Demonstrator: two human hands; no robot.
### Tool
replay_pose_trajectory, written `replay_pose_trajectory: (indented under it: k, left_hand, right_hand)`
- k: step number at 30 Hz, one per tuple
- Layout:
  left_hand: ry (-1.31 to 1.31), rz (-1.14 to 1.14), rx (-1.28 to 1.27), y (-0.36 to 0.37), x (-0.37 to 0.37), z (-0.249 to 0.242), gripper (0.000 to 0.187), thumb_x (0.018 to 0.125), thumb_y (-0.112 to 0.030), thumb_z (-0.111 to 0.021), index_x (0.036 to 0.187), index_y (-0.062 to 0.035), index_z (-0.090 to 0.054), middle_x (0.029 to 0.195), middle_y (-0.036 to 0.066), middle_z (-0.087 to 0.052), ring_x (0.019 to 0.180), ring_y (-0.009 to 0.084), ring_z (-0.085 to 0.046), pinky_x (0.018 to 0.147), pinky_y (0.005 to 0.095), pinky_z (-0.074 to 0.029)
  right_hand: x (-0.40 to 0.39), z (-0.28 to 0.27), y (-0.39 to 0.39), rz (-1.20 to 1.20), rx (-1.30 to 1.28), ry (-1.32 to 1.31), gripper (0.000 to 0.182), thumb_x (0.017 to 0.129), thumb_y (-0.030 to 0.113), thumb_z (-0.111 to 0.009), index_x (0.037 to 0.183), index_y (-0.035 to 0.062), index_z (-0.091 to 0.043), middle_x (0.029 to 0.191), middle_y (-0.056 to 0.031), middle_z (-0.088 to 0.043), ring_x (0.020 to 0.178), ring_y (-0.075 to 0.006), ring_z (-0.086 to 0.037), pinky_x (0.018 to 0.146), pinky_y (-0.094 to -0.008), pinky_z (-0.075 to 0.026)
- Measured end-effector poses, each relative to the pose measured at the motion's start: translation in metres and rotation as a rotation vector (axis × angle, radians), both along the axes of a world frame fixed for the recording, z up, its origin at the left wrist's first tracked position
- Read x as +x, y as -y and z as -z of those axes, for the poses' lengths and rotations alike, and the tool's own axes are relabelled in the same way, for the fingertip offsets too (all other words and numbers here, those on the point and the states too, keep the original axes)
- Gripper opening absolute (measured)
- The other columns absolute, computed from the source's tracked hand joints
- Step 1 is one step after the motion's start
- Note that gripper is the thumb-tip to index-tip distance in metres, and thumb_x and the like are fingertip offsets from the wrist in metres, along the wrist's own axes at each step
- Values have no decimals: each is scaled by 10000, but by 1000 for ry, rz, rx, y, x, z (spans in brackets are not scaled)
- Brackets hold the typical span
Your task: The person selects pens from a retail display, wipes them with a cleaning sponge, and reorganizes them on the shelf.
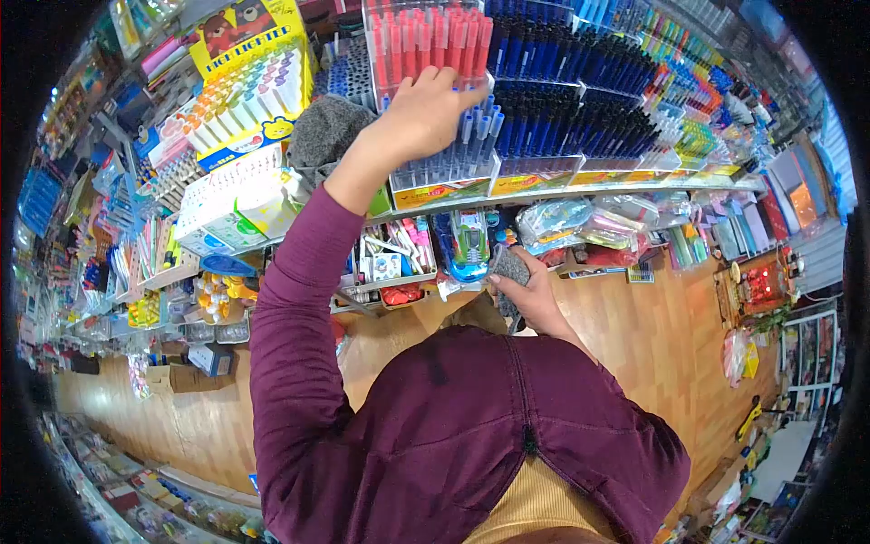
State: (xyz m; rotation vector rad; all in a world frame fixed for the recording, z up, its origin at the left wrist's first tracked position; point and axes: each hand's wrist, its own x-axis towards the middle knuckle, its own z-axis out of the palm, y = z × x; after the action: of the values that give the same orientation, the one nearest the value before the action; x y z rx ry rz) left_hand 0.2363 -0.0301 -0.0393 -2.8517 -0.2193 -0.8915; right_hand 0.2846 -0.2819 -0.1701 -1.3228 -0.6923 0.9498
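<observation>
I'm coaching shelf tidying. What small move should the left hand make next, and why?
Probably slide along the pen tray: the left hand rests on its pens, between the red pens and the blue ones, while the right hand holds a grey cloth.

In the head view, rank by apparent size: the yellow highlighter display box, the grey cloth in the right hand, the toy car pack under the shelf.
1. yellow highlighter display box
2. toy car pack
3. grey cloth, partly hidden by the right hand, so its rank is unsure.

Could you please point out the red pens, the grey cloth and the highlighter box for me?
red pens point(426, 41), head view, on the barrels.
grey cloth point(513, 267), head view, on its top fold.
highlighter box point(243, 82), head view, on its front.
</observation>
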Motion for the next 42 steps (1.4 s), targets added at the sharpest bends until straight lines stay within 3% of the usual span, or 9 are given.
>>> replay_pose_trajectory:
  k: [4,13,19,24,26,29,31,35,42]
  left_hand:
    - [152,83,-174,-18,-4,-13,212,710,-58,-630,919,-71,-663,917,127,-586,942,330,-522,842,411,-417]
    - [-364,6,-175,-16,28,-35,184,651,-70,-660,834,-58,-678,823,143,-647,814,322,-614,713,425,-483]
    - [-351,101,-95,-23,24,-41,175,683,-140,-680,818,-31,-659,837,163,-628,834,321,-604,729,399,-478]
    - [9,165,-184,-25,-16,-78,156,753,-146,-669,846,-24,-642,804,112,-626,751,237,-591,690,323,-457]
    - [621,194,-549,-11,-39,-78,121,823,-111,-620,871,-1,-633,775,49,-612,726,126,-546,678,263,-433]
    - [1046,85,-802,48,-44,-48,113,867,-83,-569,855,24,-603,784,16,-578,750,71,-494,684,225,-410]
    - [1090,118,-885,78,-34,-8,97,874,-50,-531,819,16,-577,800,32,-566,769,83,-490,683,237,-409]
    - [962,304,-729,119,-16,48,127,706,45,-618,804,9,-546,800,118,-528,737,234,-504,670,314,-404]
    - [600,84,-545,115,-47,38,243,625,27,-626,833,15,-501,839,161,-465,786,351,-451,675,431,-348]
  right_hand:
    - [-2,11,-9,-12,47,10,341,789,73,-664,1072,-28,-503,770,-36,-583,665,-76,-550,569,-218,-446]
    - [3,10,-5,-23,58,-32,360,799,74,-660,1096,-31,-485,767,-51,-592,638,-95,-561,547,-240,-472]
    - [12,15,4,152,141,-70,305,847,145,-613,1074,-11,-482,765,-70,-599,606,-116,-574,524,-239,-482]
    - [45,-2,9,285,264,-196,394,935,379,-418,1116,38,-495,824,-119,-611,654,-182,-599,555,-294,-507]
    - [56,-15,2,336,317,-201,441,943,428,-372,1130,46,-493,848,-120,-612,670,-194,-603,569,-311,-512]
    - [56,-48,-14,302,487,-484,454,943,454,-351,1150,72,-485,913,-118,-610,780,-202,-607,662,-335,-519]
    - [40,-63,-37,306,549,-424,495,939,478,-332,1208,81,-457,1030,-118,-584,910,-216,-581,773,-354,-498]
    - [0,-92,-66,139,803,-262,514,871,333,-585,1253,50,-390,1082,-124,-558,936,-199,-568,811,-337,-480]
    - [-8,-104,-80,160,506,2,184,792,115,-665,925,25,-575,850,-49,-609,776,-113,-558,725,-260,-443]
